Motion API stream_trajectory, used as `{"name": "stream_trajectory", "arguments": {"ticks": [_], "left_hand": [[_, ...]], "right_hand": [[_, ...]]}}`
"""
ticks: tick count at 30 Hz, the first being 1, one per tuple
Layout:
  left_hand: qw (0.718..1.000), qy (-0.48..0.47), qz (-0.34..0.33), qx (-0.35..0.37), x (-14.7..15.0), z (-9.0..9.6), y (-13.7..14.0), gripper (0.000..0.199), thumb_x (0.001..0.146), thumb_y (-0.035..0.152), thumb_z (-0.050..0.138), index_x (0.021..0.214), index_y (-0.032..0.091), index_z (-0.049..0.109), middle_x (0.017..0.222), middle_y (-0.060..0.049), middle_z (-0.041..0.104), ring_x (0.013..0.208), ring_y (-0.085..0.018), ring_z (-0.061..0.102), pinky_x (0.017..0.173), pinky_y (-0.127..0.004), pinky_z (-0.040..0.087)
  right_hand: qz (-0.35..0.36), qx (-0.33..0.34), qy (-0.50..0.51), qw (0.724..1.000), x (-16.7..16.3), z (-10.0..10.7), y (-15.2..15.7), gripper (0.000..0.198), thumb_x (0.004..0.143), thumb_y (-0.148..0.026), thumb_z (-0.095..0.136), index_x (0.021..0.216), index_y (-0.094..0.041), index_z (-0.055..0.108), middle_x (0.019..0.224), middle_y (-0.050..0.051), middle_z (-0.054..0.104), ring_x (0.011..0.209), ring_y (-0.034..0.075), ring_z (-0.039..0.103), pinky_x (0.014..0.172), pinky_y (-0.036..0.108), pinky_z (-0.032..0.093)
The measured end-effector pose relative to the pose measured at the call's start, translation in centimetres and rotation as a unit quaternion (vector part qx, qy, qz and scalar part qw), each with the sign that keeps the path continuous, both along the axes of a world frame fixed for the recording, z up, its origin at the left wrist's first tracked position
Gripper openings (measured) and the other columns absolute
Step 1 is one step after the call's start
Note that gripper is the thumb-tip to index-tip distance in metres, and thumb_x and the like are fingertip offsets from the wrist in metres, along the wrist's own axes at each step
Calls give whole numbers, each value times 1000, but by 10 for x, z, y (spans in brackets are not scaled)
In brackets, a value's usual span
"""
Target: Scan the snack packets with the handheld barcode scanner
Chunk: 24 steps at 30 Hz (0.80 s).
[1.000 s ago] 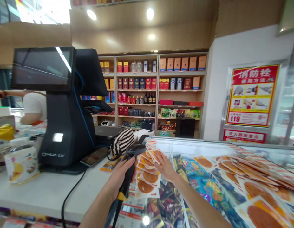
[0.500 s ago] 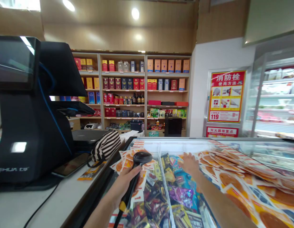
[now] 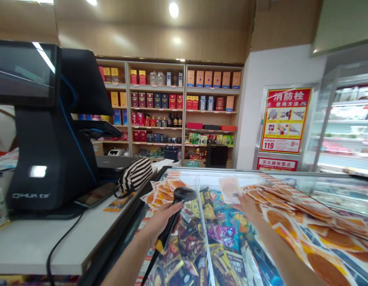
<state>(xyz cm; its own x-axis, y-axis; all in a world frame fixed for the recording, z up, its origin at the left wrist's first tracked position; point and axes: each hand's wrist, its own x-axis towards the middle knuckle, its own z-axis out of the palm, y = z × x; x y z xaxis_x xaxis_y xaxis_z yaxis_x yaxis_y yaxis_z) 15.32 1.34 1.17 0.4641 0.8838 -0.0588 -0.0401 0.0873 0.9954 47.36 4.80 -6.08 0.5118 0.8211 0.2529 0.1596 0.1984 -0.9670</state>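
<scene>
My left hand [image 3: 160, 223] is wrapped round the handle of a black and yellow barcode scanner [image 3: 184, 194], its head pointing forward and right. Its cable runs down toward me. In my right hand [image 3: 248, 205] is a flat, pale food packet [image 3: 229, 190], pinched at its lower right edge; a small dark patch like a barcode shows on it. A smaller group of orange and white flat packets [image 3: 163, 192] lies beyond the scanner on the left. A large spread of similar packets [image 3: 279, 216] lies on the right, beside my right forearm.
Below my hands, a glass-topped chest freezer holds colourful bagged goods [image 3: 222, 234], split by a white wire divider [image 3: 205, 230]. To the left, a counter [image 3: 37, 248] carries a black till [image 3: 49, 159], a phone [image 3: 96, 194] and a striped pouch [image 3: 135, 174]. Shelves of boxes [image 3: 155, 101] stand behind.
My right hand has lifted a flat packet and turned its pale side up, drawing back slightly to the right. The scanner stays in my left hand. The view has shifted slightly.
</scene>
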Motion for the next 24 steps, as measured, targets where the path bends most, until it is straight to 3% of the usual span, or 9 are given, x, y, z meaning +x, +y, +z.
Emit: {"name": "stream_trajectory", "arguments": {"ticks": [3,8,17,24], "left_hand": [[1000,-11,-18,-2,0,0,-10,31,65,46,49,67,16,46,50,3,51,37,-7,44,37,-19,29],[998,-9,-38,-44,9,-3,-22,29,64,44,50,62,15,44,46,3,48,34,-7,43,36,-18,29],[996,-8,-74,-46,20,-3,-23,28,66,42,48,64,15,46,47,3,50,33,-6,43,34,-17,29],[992,-27,-109,-55,23,4,-20,25,67,40,49,67,14,49,47,2,50,35,-6,44,34,-16,31]], "right_hand": [[34,30,91,995,-13,-3,-10,17,62,-30,48,76,-21,49,76,0,61,76,16,57,67,35,48],[125,61,253,957,-26,-3,-16,26,50,-16,56,75,-21,49,74,-1,63,82,16,56,75,32,46],[166,57,247,953,-30,-9,-11,28,52,-12,52,79,-22,50,77,-3,63,87,16,55,78,32,46],[150,56,237,958,-29,-13,-7,29,49,-15,54,77,-21,51,79,-1,63,90,19,53,77,34,46]]}}
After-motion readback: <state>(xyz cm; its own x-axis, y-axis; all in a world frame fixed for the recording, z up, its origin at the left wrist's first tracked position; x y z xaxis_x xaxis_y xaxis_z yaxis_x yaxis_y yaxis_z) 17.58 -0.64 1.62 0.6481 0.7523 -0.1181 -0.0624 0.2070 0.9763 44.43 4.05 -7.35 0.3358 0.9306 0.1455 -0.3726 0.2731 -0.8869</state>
